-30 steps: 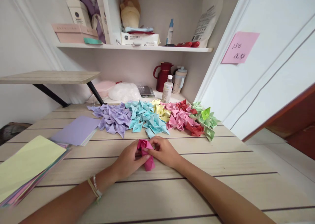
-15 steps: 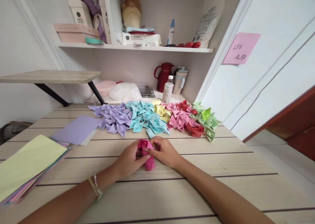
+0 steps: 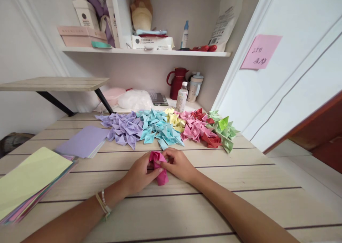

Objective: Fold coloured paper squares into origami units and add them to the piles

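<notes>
A bright pink sheet of folded paper (image 3: 162, 179) is pinched between both hands over the middle of the table. My left hand (image 3: 139, 174) grips it from the left, thumb on its front. From the right, my right hand (image 3: 179, 164) holds it with thumb and fingers closed on the upper part. The fingers cover much of the paper, so its full shape is hidden. Just beyond the hands lie folded paper boats in piles: purple (image 3: 125, 127), light blue (image 3: 161, 127), yellow (image 3: 176, 122), pink (image 3: 196, 127), red (image 3: 212, 140) and green (image 3: 226, 131).
On the left lie a purple paper stack (image 3: 83, 140) and a larger stack with a yellow-green sheet (image 3: 34, 179) on top. A small raised wooden shelf (image 3: 56, 83) stands behind them. At the back are a clear bottle (image 3: 182, 98), a dark red jug (image 3: 178, 83) and a cup (image 3: 195, 88).
The view has shifted very slightly. Both hands keep their grip on the pink paper, with no visible change in its folds.
</notes>
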Demonstrator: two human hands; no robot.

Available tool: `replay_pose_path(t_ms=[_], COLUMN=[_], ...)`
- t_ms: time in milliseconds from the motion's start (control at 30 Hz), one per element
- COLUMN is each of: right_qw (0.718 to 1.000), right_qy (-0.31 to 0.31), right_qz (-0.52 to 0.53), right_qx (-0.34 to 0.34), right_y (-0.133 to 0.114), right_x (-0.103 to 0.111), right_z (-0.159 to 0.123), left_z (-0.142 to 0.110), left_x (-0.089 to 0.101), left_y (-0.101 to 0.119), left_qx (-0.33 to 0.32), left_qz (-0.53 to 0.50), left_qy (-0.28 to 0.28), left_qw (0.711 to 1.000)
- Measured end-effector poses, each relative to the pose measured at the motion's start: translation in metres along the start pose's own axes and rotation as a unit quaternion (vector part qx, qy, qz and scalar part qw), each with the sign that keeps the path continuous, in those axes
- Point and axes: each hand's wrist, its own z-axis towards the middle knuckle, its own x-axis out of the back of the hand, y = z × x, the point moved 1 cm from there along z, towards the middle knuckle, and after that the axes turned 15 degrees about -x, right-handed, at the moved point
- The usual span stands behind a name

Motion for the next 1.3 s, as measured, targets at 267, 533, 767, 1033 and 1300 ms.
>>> replay_pose_path(t_ms=[267,533,767,1033,1300], right_qw=[1.000,1.000,1.000,1.000,1.000], right_qy=[0.004,0.000,0.001,-0.004,-0.002], right_qz=[0.000,0.004,-0.001,-0.003,0.003], right_qx=[0.004,0.003,0.000,0.001,-0.002], right_y=[0.0003,0.0004,0.0003,0.0003,0.0003], right_x=[-0.0003,0.0002,0.0001,0.0011,0.0012], right_z=[-0.0005,-0.0001,-0.0002,-0.0003,0.0001], left_z=[-0.0002,-0.0001,0.0000,-0.0002,0.0002], left_x=[0.0000,-0.0003,0.0001,0.0000,-0.0008], left_y=[-0.0017,-0.0010,-0.0007,-0.0010,-0.0012], left_qx=[0.002,0.000,0.004,0.002,0.004], left_qz=[0.001,-0.001,0.004,0.006,0.006], left_qy=[-0.008,-0.008,-0.004,-0.006,-0.006], left_qw=[1.000,1.000,1.000,1.000,1.000])
